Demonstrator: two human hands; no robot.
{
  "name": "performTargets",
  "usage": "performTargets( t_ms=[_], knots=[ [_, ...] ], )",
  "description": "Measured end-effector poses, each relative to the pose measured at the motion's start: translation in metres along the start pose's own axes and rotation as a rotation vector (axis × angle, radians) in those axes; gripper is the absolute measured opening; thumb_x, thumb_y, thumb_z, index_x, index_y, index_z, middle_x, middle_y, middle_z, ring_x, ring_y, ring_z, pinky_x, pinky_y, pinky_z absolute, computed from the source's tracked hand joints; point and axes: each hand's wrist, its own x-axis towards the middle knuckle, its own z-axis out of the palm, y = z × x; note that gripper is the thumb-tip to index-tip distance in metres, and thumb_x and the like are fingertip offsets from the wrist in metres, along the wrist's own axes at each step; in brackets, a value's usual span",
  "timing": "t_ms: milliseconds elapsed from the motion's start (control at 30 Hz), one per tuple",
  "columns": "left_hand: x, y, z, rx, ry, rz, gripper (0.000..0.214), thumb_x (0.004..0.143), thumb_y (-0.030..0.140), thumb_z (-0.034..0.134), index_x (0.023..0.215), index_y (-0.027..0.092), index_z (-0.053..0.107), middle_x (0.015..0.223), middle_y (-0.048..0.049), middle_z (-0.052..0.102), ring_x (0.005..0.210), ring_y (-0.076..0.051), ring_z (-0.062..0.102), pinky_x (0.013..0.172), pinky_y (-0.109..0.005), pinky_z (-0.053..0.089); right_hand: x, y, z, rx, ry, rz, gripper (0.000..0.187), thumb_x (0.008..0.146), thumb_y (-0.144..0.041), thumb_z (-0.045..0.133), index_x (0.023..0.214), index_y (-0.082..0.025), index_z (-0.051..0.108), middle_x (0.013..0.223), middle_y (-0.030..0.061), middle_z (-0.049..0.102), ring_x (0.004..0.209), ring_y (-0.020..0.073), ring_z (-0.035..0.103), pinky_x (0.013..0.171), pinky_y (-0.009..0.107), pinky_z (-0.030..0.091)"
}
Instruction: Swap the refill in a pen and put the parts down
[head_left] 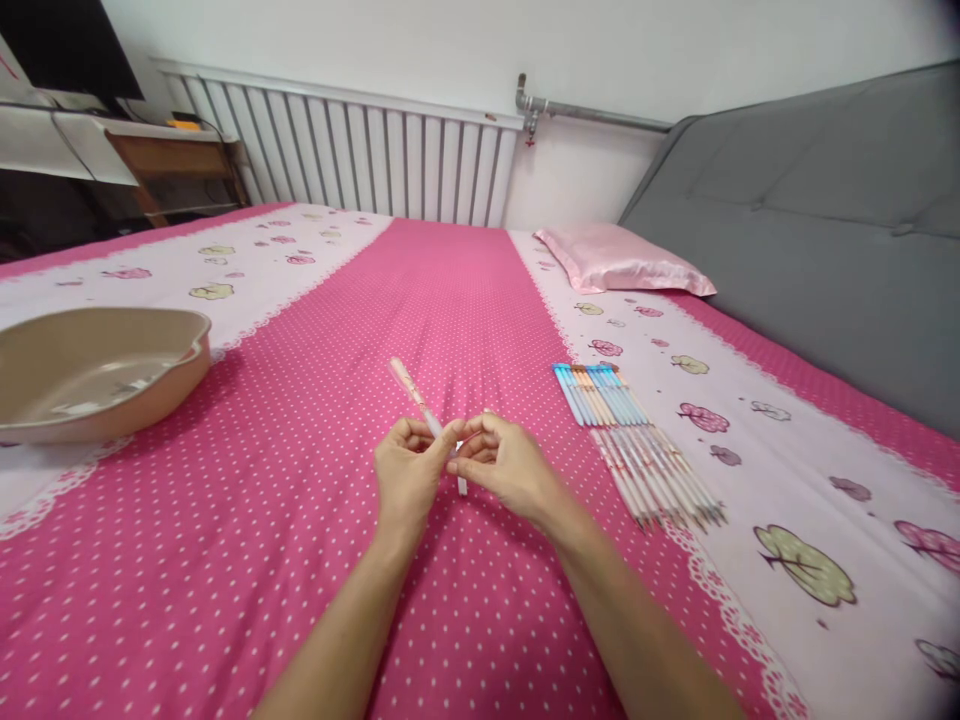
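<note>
Over the middle of the bed, a slim pale pen [411,385] with reddish markings points up and away to the left. My left hand [411,470] is closed round its lower part, thumb along the barrel. My right hand [504,458] meets it there, thumb and finger pinched at the pen's near end. Beneath the fingertips a short white piece [462,487] pokes out; whether it belongs to the pen is hidden. To the right lie several pen pieces with blue and orange ends [598,395], side by side. Below them, several patterned pen barrels [656,475] lie with pointed tips towards me.
A beige plastic basin [176,375] stands at the left with small whitish items inside. The pink dotted bedsheet [300,580] spreads under everything. A pink pillow [622,260] lies at the back right by the grey headboard [810,220]. A white radiator [360,150] lines the wall.
</note>
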Motion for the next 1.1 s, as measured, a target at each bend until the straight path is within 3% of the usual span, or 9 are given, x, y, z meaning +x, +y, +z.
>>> performTargets(
  t_ms=[133, 300, 433, 533, 600, 700, 800, 933, 1100],
  knots=[
    [0.001, -0.003, 0.001, 0.028, -0.014, 0.04, 0.038, 0.058, 0.043, 0.075, 0.063, 0.015, 0.049, 0.053, 0.0043, 0.053, 0.044, -0.007, 0.047, 0.044, -0.019, 0.037, 0.002, 0.003, 0.003, -0.029, 0.059, -0.04, 0.018, 0.067, -0.014, 0.068, 0.082, -0.016, 0.06, 0.069, 0.0008, 0.064, 0.06, 0.013, 0.061, 0.06, 0.027, 0.05],
    [0.001, -0.001, -0.004, 0.245, -0.043, 0.211, 0.039, 0.074, 0.053, 0.058, 0.08, 0.015, 0.058, 0.071, -0.0016, 0.06, 0.063, -0.012, 0.056, 0.059, -0.024, 0.044, 0.006, 0.005, -0.002, -0.125, 0.225, -0.094, 0.008, 0.069, -0.017, 0.066, 0.077, -0.016, 0.064, 0.069, 0.0016, 0.066, 0.062, 0.0135, 0.062, 0.061, 0.026, 0.05],
    [0.005, -0.002, -0.011, 0.583, 0.098, 0.411, 0.042, 0.082, 0.054, 0.044, 0.088, 0.016, 0.059, 0.082, -0.0056, 0.062, 0.074, -0.018, 0.057, 0.067, -0.031, 0.045, -0.001, 0.015, -0.007, -0.151, 0.48, -0.157, 0.012, 0.072, -0.022, 0.064, 0.082, -0.016, 0.064, 0.072, 0.002, 0.067, 0.064, 0.0144, 0.063, 0.063, 0.026, 0.05],
    [0.005, -0.01, -0.022, 0.786, 0.153, 0.608, 0.039, 0.084, 0.048, 0.042, 0.094, 0.014, 0.059, 0.094, -0.0099, 0.063, 0.09, -0.024, 0.057, 0.081, -0.037, 0.043, -0.021, 0.032, -0.012, -0.229, 0.735, -0.243, 0.017, 0.079, -0.025, 0.055, 0.091, -0.015, 0.063, 0.081, 0.0049, 0.068, 0.071, 0.0161, 0.063, 0.068, 0.028, 0.05],
    [0.0, -0.016, -0.032, 0.875, 0.158, 0.666, 0.037, 0.085, 0.044, 0.041, 0.097, 0.013, 0.059, 0.097, -0.0108, 0.063, 0.095, -0.024, 0.056, 0.088, -0.039, 0.041, -0.04, 0.045, -0.02, -0.318, 0.893, -0.304, 0.02, 0.081, -0.027, 0.051, 0.094, -0.015, 0.062, 0.087, 0.0073, 0.067, 0.077, 0.0175, 0.062, 0.071, 0.03, 0.049],
    [-0.018, -0.023, -0.054, 0.993, 0.157, 0.646, 0.04, 0.087, 0.042, 0.036, 0.102, 0.013, 0.059, 0.106, -0.0123, 0.062, 0.104, -0.025, 0.054, 0.094, -0.038, 0.039, -0.071, 0.064, -0.035, -0.429, 1.073, -0.353, 0.023, 0.083, -0.029, 0.049, 0.095, -0.014, 0.062, 0.088, 0.009, 0.066, 0.08, 0.0185, 0.061, 0.074, 0.031, 0.048],
    [-0.04, -0.028, -0.075, 1.177, 0.108, 0.533, 0.052, 0.087, 0.044, 0.03, 0.113, 0.008, 0.056, 0.121, -0.0169, 0.055, 0.117, -0.027, 0.046, 0.102, -0.04, 0.033, -0.093, 0.076, -0.046, -0.474, 1.191, -0.297, 0.026, 0.083, -0.031, 0.049, 0.096, -0.012, 0.062, 0.089, 0.0112, 0.067, 0.08, 0.0189, 0.061, 0.075, 0.03, 0.047],
    [-0.063, -0.032, -0.094, 1.389, 0.005, 0.399, 0.066, 0.086, 0.05, 0.028, 0.131, 0.003, 0.043, 0.14, -0.0213, 0.037, 0.132, -0.032, 0.029, 0.108, -0.045, 0.025, -0.103, 0.079, -0.049, -0.544, 1.184, -0.055, 0.025, 0.082, -0.025, 0.048, 0.096, -0.011, 0.063, 0.089, 0.0103, 0.068, 0.074, 0.0172, 0.061, 0.073, 0.026, 0.045],
    [-0.08, -0.032, -0.106, 1.422, -0.095, 0.363, 0.069, 0.087, 0.051, 0.025, 0.137, 0.006, 0.037, 0.143, -0.0192, 0.033, 0.135, -0.03, 0.026, 0.11, -0.044, 0.021, -0.101, 0.077, -0.041, -0.621, 1.167, 0.074, 0.021, 0.078, -0.021, 0.05, 0.09, -0.015, 0.067, 0.087, 0.0095, 0.068, 0.079, 0.0211, 0.06, 0.071, 0.028, 0.041]
  ],
)
